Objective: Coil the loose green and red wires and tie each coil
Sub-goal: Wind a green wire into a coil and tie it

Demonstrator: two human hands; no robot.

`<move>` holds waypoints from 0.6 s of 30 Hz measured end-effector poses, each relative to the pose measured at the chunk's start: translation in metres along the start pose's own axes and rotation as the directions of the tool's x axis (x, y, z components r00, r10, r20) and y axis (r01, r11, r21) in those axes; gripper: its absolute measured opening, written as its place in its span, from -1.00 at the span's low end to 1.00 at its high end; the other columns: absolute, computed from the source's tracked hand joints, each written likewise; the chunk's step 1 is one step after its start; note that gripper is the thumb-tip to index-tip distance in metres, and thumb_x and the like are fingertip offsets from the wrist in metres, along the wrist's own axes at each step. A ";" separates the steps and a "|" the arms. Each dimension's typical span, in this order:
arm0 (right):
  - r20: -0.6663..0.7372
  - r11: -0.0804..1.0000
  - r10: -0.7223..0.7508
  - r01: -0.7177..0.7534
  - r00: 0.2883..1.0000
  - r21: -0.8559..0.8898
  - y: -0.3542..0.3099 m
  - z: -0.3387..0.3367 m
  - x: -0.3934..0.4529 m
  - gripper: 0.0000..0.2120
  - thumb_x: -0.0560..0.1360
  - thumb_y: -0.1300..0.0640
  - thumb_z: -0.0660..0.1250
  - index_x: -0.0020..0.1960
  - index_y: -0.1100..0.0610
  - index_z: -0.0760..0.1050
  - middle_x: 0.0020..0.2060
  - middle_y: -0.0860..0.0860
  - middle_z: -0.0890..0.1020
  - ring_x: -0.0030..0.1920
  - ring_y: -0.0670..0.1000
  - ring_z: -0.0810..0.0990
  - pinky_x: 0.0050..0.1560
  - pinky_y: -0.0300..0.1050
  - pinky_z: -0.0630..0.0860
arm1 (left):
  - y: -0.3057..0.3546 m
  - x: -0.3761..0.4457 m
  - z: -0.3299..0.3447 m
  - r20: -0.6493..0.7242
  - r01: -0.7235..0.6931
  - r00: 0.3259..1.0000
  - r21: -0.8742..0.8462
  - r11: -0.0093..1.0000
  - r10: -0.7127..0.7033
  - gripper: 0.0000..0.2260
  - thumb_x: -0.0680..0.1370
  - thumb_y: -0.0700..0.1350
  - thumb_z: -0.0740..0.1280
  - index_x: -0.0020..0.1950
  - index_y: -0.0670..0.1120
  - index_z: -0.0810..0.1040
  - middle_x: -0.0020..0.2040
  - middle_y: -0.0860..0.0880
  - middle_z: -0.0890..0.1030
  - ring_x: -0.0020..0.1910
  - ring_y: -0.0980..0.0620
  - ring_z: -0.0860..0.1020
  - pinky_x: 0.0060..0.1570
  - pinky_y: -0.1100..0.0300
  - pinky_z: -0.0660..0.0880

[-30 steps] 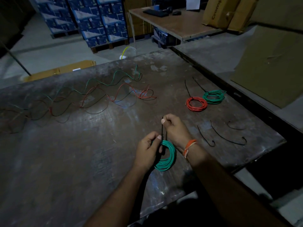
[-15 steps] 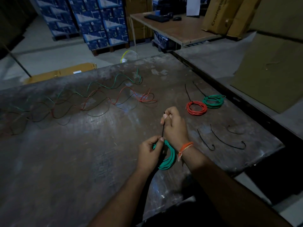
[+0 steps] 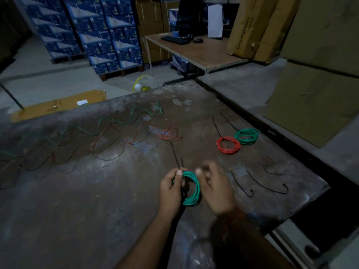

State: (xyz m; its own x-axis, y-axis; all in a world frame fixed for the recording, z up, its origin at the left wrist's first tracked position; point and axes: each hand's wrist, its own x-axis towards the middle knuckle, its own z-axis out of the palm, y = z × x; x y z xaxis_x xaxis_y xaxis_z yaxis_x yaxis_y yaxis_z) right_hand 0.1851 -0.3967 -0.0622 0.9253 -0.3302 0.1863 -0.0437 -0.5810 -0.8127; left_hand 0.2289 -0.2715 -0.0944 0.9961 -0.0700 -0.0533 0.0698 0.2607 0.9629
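Head view, the only one. Left hand (image 3: pixel 172 188) clamped on the near green coil (image 3: pixel 191 189), thumb and forefinger pinching its left side together with the thin black tie (image 3: pixel 176 158), apparently so the loops cannot spring apart while the tie is worked; tie's loose end standing up and away over the table (image 3: pixel 81 200). Right hand (image 3: pixel 216 188) just beside the coil's right edge, motion-blurred, fingers loosely curled round nothing that shows; whether touching the coil, cannot tell. Probably mid-step on tying this coil, knot not clearly finished. Further right and back, a red coil (image 3: pixel 228 145) and a second green coil (image 3: pixel 247 136) lying touching each other, each with a dark tie tail trailing away, set aside well clear of the working spot, presumably as done pieces. Spare black ties (image 3: pixel 267 183) laid out right of the right hand, near enough to reach without shifting the held coil. Across the far left of the table, loose green and red wires (image 3: pixel 108 133) sprawled in wavy tangles, overlapping one another, so likely to snag when the next length is drawn out. Beyond the table edge, a flattened cardboard box (image 3: pixel 58 104) on the floor, stacked blue cartons (image 3: pixel 101 32), a wooden desk (image 3: pixel 204 53) with a keyboard, tall brown cartons at right. Dim light throughout; nothing lying between the hands and the spare ties.
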 end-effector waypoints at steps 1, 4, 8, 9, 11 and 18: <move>0.044 0.994 0.094 -0.097 0.995 0.055 0.010 0.002 -0.007 -0.74 0.61 -0.11 0.29 0.22 0.00 0.48 0.03 -0.05 0.68 0.02 -0.04 0.68 0.03 0.05 0.63 | 0.003 0.005 0.003 0.011 0.011 1.000 -0.006 1.000 -0.011 -0.75 0.59 0.03 0.31 0.00 -0.14 0.64 -0.19 -0.22 0.54 -0.17 -0.11 0.47 -0.12 -0.01 0.40; 0.119 0.879 0.278 -0.302 0.953 0.369 0.021 0.008 -0.022 -0.85 0.60 0.17 0.38 0.16 0.08 0.54 -0.19 0.01 0.74 -0.21 0.00 0.73 -0.20 -0.11 0.62 | 0.002 0.019 0.015 0.046 0.055 0.997 -0.001 0.998 -0.055 -0.79 0.67 -0.04 0.27 0.02 -0.11 0.65 -0.22 -0.18 0.48 -0.24 -0.08 0.42 -0.26 0.12 0.36; 0.054 0.753 0.417 -0.378 0.907 0.539 0.018 0.005 -0.001 -0.90 0.59 0.31 0.36 0.04 0.13 0.54 -0.39 0.10 0.69 -0.40 0.04 0.67 -0.35 -0.20 0.57 | -0.006 0.046 0.032 0.099 0.084 0.990 0.193 0.978 -0.105 -0.75 0.70 -0.10 0.20 -0.06 -0.15 0.60 -0.35 -0.07 0.54 -0.39 0.00 0.44 -0.37 0.19 0.36; 0.039 0.739 0.446 -0.393 0.894 0.548 0.021 0.003 0.007 -0.93 0.59 0.31 0.36 0.02 0.17 0.54 -0.43 0.10 0.67 -0.42 0.03 0.66 -0.36 -0.19 0.57 | -0.007 0.055 0.036 0.120 0.049 0.989 0.303 0.952 -0.089 -0.74 0.70 -0.09 0.21 -0.11 -0.11 0.57 -0.36 -0.02 0.57 -0.42 0.04 0.47 -0.34 0.18 0.37; 0.008 0.723 0.489 -0.410 0.872 0.556 0.027 -0.002 0.027 -0.98 0.59 0.28 0.37 0.01 0.20 0.54 -0.46 0.10 0.66 -0.43 0.02 0.66 -0.29 -0.10 0.60 | -0.007 0.072 0.043 0.158 -0.067 0.987 0.565 0.822 -0.028 -0.79 0.68 -0.05 0.24 -0.10 -0.07 0.58 -0.25 -0.02 0.65 -0.29 0.06 0.57 -0.22 0.14 0.40; -0.049 0.785 0.543 -0.486 0.838 0.385 0.059 -0.009 0.099 -0.90 0.57 0.16 0.39 -0.05 0.20 0.60 -0.39 0.03 0.68 -0.32 0.09 0.73 -0.04 0.19 0.69 | -0.001 0.123 0.068 0.339 -0.300 0.940 0.807 0.508 0.016 -0.67 0.62 0.09 0.22 0.15 -0.12 0.60 0.04 -0.17 0.63 0.07 -0.16 0.58 0.00 0.05 0.47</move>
State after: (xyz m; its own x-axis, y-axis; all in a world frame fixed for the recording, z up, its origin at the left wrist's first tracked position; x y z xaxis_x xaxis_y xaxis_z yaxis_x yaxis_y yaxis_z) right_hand 0.2708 -0.4709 -0.0869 0.7332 -0.6291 -0.2581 -0.3392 -0.0093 -0.9407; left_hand 0.3475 -0.3458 -0.0840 0.9198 -0.3886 0.0550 -0.3066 -0.6240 0.7188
